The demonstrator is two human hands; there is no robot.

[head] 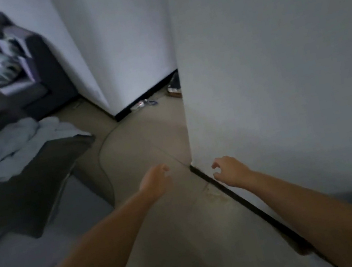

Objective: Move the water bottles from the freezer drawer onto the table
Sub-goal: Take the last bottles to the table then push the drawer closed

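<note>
Water bottles and freezer drawer: neither appears in frame, so their direction from my hands cannot be determined. Left hand (155, 181) and right hand (228, 171) reach forward at lower centre, apart, fingers loosely curled, holding nothing, beside a white wall (276, 68).

My left hand (155, 181) and right hand (231, 170) reach out side by side over the floor (147, 138), a wall corner (276, 68) to my right, a blanket-strewn bed (14, 185) at left, a sofa (25, 72) behind it.
</note>
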